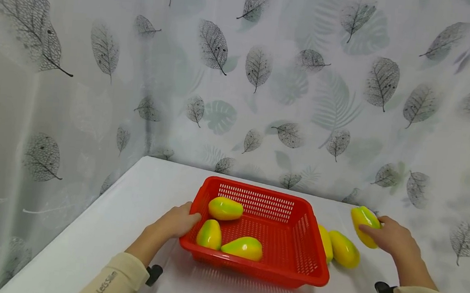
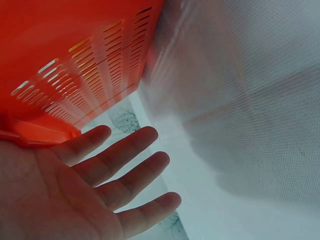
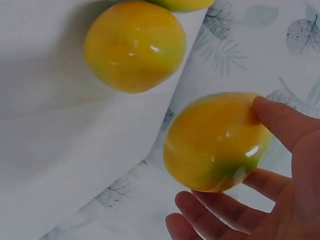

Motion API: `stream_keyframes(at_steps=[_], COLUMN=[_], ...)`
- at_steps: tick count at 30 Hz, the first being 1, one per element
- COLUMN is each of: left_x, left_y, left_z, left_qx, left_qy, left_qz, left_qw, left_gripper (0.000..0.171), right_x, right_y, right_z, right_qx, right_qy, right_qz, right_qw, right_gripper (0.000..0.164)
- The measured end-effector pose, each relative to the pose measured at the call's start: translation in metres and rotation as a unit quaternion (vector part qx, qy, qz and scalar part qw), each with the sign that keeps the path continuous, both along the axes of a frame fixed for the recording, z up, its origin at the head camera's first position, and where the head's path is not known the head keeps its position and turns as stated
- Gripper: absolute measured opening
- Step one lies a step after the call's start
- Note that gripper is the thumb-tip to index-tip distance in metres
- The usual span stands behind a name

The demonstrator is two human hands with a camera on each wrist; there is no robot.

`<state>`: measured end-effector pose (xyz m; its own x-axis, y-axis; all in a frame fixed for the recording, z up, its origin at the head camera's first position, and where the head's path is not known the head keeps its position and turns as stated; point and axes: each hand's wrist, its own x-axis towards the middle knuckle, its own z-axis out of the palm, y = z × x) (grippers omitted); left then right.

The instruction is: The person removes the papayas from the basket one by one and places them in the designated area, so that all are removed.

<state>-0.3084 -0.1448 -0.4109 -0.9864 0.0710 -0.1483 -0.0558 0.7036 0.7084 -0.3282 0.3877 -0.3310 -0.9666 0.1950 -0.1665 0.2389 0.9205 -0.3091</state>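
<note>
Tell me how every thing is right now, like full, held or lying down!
Red basket: right way up, partly filled.
Three fruits: lying inside the basket.
Two fruits: lying on the white table, right of the basket.
Lifted fruit: held in the air.
Left hand: at the basket's left rim, fingers straight.
Right hand: gripping the lifted fruit.

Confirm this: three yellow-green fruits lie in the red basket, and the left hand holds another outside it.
Wrong hand: the head view shows the right hand holding that fruit outside the red basket. Three yellow-green fruits do lie in it.
</note>
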Motion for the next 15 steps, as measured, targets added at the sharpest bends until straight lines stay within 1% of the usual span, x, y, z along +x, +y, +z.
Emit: stream_keyframes(at_steps=[5, 8, 12, 15], left_x=[0.0, 0.001, 0.001, 0.002], left_y=[-0.001, 0.001, 0.001, 0.001], left_z=[0.003, 0.002, 0.001, 0.002], left_qx=[0.003, 0.007, 0.007, 0.006], left_qy=[0.001, 0.001, 0.005, 0.008], left_qz=[-0.003, -0.006, -0.003, -0.001], left_qw=[1.0, 1.0, 1.0, 0.9999], left_gripper=[0.049, 0.05, 0.048, 0.047], right_x=[0.004, 0.007, 0.006, 0.004], right_y=[0.005, 0.006, 0.005, 0.006], right_z=[-0.01, -0.019, -0.027, -0.03], right_qx=[0.005, 0.009, 0.012, 0.015], right_qy=[-0.005, -0.011, -0.006, -0.008], right_qz=[-0.025, -0.056, -0.096, -0.112], right_qw=[1.0, 0.998, 0.995, 0.994], right_gripper=[0.092, 0.092, 0.09, 0.091])
